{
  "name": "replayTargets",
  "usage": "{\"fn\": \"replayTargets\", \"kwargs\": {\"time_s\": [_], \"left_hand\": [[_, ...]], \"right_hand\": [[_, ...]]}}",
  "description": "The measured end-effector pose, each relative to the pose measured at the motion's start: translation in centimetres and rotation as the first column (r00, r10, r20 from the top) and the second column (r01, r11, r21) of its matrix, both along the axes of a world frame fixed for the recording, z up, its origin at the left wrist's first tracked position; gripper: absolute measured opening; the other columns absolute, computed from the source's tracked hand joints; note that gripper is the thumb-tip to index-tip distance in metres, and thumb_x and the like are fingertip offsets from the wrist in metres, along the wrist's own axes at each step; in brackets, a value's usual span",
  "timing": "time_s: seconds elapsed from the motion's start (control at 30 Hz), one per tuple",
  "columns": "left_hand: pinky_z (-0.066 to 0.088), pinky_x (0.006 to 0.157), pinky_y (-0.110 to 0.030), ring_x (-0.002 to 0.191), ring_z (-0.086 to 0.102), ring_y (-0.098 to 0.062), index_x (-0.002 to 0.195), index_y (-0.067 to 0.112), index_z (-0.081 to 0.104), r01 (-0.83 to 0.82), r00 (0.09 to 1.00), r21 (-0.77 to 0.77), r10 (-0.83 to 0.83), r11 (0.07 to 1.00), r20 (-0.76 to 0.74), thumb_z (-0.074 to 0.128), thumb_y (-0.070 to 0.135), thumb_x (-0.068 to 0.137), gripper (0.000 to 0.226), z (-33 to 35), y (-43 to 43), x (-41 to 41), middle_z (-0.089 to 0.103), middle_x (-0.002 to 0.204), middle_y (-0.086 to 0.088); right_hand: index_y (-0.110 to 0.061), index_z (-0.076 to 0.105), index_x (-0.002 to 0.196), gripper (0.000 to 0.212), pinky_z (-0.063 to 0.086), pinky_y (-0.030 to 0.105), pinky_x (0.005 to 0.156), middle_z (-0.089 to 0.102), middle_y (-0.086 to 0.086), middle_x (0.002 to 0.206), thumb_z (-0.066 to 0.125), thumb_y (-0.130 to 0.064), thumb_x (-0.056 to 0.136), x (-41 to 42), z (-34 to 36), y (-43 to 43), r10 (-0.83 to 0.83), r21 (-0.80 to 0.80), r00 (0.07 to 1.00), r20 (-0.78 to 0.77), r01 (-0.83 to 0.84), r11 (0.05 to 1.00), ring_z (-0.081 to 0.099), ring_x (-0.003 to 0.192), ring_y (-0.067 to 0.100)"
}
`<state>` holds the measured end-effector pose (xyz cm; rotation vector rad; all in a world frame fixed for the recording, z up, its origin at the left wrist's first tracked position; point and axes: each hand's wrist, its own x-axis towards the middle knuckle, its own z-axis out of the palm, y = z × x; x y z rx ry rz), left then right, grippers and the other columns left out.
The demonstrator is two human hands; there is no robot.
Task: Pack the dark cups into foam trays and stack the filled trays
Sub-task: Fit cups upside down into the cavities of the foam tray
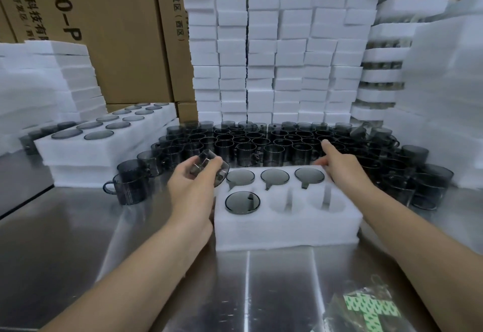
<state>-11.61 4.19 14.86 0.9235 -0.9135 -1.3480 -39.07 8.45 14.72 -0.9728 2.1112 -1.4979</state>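
Note:
A white foam tray (285, 232) lies on the steel table in front of me. Its back row holds three dark cups, and one more cup (242, 202) sits in the front left hole; the two other front holes are bare. My left hand (193, 182) grips a dark glass cup (211, 169), tilted, just left of the tray's back left corner. My right hand (339, 167) reaches over the tray's back right corner, index finger stretched toward the mass of loose dark cups (274, 146) standing behind the tray.
Filled trays (104, 146) are stacked at the left. Tall columns of white foam blocks (261, 52) and cardboard boxes (104, 31) stand behind. More filled trays rise at the right (381, 70). A plastic bag with green print (366, 308) lies at the front right.

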Motion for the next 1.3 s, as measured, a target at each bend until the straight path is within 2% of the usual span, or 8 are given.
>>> {"fn": "replayTargets", "kwargs": {"time_s": [0.1, 0.23, 0.4, 0.57, 0.7, 0.9, 1.13, 1.3], "left_hand": [[0.065, 0.089, -0.048, 0.099, 0.079, -0.029, 0.116, 0.021, 0.077, -0.04, 0.999, 0.027, 0.039, 0.999, 0.033, 0.088, 0.026, 0.086, 0.033, 0.2, -2.3, 0.5, 0.081, 0.107, -0.008], [0.058, 0.055, -0.03, 0.069, 0.076, -0.021, 0.109, 0.018, 0.082, 0.068, 0.994, 0.057, -0.072, 0.996, 0.081, 0.086, 0.027, 0.089, 0.023, 1.5, -5.9, 1.2, 0.082, 0.101, -0.012], [0.066, 0.079, -0.042, 0.099, 0.078, -0.022, 0.125, 0.025, 0.071, 0.071, 0.987, -0.051, -0.062, 0.996, 0.15, 0.09, 0.026, 0.085, 0.045, 2.1, -8.3, -1.0, 0.077, 0.115, -0.007], [0.056, 0.073, -0.011, 0.099, 0.071, -0.005, 0.128, 0.026, 0.067, 0.014, 0.983, -0.294, 0.04, 0.956, 0.177, 0.089, 0.025, 0.087, 0.046, 1.4, -7.6, -2.0, 0.072, 0.114, 0.004], [0.047, 0.103, -0.019, 0.118, 0.06, -0.001, 0.139, 0.032, 0.061, 0.127, 0.835, -0.745, 0.336, 0.655, 0.437, 0.09, 0.028, 0.085, 0.061, 1.2, -5.2, -2.0, 0.059, 0.128, 0.007], [0.052, 0.097, -0.024, 0.119, 0.058, -0.004, 0.131, 0.013, 0.064, 0.183, 0.851, -0.921, 0.413, 0.344, 0.324, 0.094, 0.012, 0.077, 0.061, 1.2, -2.4, -4.0, 0.061, 0.126, 0.003], [0.057, 0.098, -0.033, 0.123, 0.06, -0.008, 0.132, 0.017, 0.066, 0.184, 0.897, -0.893, 0.302, 0.412, 0.324, 0.092, 0.005, 0.08, 0.059, 1.1, -1.8, -4.1, 0.061, 0.128, 0.003], [0.06, 0.08, -0.023, 0.11, 0.076, -0.014, 0.134, 0.02, 0.063, 0.258, 0.965, -0.55, -0.244, 0.794, 0.101, 0.084, 0.014, 0.092, 0.047, 2.5, -1.1, -4.3, 0.078, 0.118, 0.0]], "right_hand": [[-0.013, 0.077, 0.101, 0.065, 0.049, 0.036, 0.068, 0.065, 0.0, 0.064, 0.046, -0.071, 0.102, 0.4, 0.0, 0.0, 0.099, -0.102, 0.973, 0.209, -0.079, 0.992, 0.062, 0.067, 0.021], [-0.008, 0.073, 0.112, 0.063, 0.055, 0.034, 0.076, 0.068, 0.009, 0.086, 0.052, -0.067, 0.102, 1.8, 0.2, 0.0, 0.189, -0.17, 0.95, 0.25, -0.149, 0.974, 0.067, 0.079, 0.024], [-0.012, 0.072, 0.116, 0.053, 0.058, 0.03, 0.083, 0.076, 0.01, 0.109, 0.06, -0.061, 0.101, 2.3, 0.8, 0.3, 0.214, -0.278, 0.927, 0.31, -0.127, 0.952, 0.075, 0.101, 0.024], [-0.015, 0.076, 0.11, 0.04, 0.058, 0.035, 0.091, 0.078, 0.005, 0.108, 0.063, -0.052, 0.101, 2.0, 0.7, 0.2, 0.173, -0.242, 0.955, 0.242, -0.114, 0.964, 0.074, 0.101, 0.021], [-0.022, 0.076, 0.1, 0.018, 0.05, 0.027, 0.083, 0.075, -0.009, 0.097, 0.068, -0.038, 0.102, 2.9, 0.6, 0.6, 0.085, -0.312, 0.994, -0.069, -0.103, 0.944, 0.068, 0.093, 0.011], [-0.021, 0.071, 0.111, 0.009, 0.049, 0.015, 0.079, 0.074, -0.01, 0.101, 0.066, -0.023, 0.103, 6.8, 1.7, 1.9, 0.115, -0.487, 0.896, -0.428, -0.336, 0.806, 0.068, 0.096, 0.005], [-0.035, 0.064, 0.126, 0.031, 0.051, 0.027, 0.076, 0.072, -0.009, 0.104, 0.064, -0.016, 0.102, 7.3, 0.4, 1.6, 0.187, -0.39, 0.843, -0.504, -0.415, 0.822, 0.066, 0.098, 0.015], [-0.048, 0.055, 0.137, 0.05, 0.056, 0.032, 0.075, 0.063, -0.016, 0.117, 0.068, -0.021, 0.096, 7.2, 0.0, 1.4, 0.136, -0.414, 0.82, -0.556, -0.415, 0.81, 0.063, 0.104, 0.016]]}}
